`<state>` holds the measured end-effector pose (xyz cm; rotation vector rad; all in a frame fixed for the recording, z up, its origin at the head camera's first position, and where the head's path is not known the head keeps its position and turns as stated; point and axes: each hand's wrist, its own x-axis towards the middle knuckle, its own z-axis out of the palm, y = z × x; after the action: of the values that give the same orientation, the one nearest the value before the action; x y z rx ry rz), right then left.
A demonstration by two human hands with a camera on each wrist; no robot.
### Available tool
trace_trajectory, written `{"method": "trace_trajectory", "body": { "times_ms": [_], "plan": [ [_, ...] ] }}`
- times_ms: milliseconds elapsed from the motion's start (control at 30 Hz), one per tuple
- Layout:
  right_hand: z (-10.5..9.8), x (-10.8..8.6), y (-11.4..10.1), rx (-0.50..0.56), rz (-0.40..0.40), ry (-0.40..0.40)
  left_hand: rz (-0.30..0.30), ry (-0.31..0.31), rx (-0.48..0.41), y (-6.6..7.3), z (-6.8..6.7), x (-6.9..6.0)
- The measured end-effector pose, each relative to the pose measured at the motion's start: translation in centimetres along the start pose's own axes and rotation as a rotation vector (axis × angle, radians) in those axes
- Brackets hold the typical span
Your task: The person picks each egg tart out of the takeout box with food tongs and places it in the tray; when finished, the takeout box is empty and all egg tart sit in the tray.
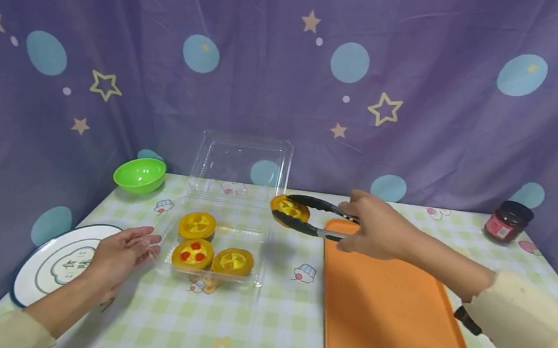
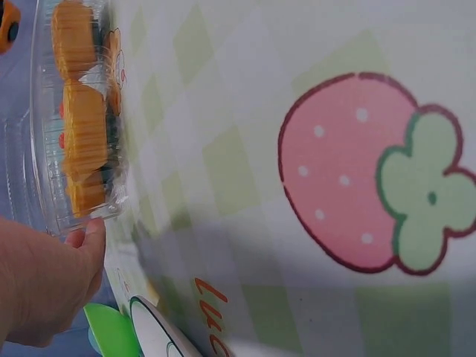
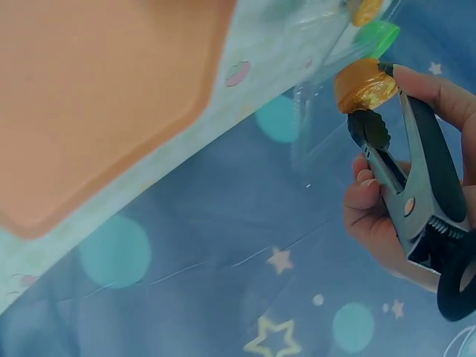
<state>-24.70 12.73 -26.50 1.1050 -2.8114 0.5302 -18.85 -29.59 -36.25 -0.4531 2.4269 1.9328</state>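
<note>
My right hand [image 1: 376, 227] grips black-tipped metal tongs [image 3: 416, 160], whose tips pinch an egg tart [image 1: 281, 204] in the air, right of the clear plastic box [image 1: 264, 258]. In the right wrist view the held tart [image 3: 364, 84] shows its golden side. Three more tarts sit inside the box: a plain one [image 1: 198, 225] at the back left, one with red pieces on top [image 1: 193, 254] in front of it, and another plain one [image 1: 233, 262] at the front right. My left hand [image 1: 121, 255] is at the box's left edge, fingers loosely extended; its fingertips appear to touch the corner.
The box's clear lid [image 1: 242, 161] stands raised at the back. An orange tray [image 1: 392, 324] lies under my right forearm. A green bowl [image 1: 140, 176] and a white plate [image 1: 42, 275] are at the left; a dark-lidded jar [image 1: 508, 223] stands at the back right.
</note>
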Motion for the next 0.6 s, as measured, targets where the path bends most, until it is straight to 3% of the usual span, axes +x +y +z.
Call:
{"method": "trace_trajectory", "body": {
  "times_ms": [367, 600],
  "plan": [
    [-0.8, -3.6, 2.6, 0.028, 0.138, 0.004, -0.002, -0.006, 0.012, 0.1, -0.1, -0.1],
    [-0.6, -5.2, 5.0, 0.002, 0.177, 0.012, 0.002, -0.014, 0.004, 0.1, -0.1, 0.0]
  ]
}}
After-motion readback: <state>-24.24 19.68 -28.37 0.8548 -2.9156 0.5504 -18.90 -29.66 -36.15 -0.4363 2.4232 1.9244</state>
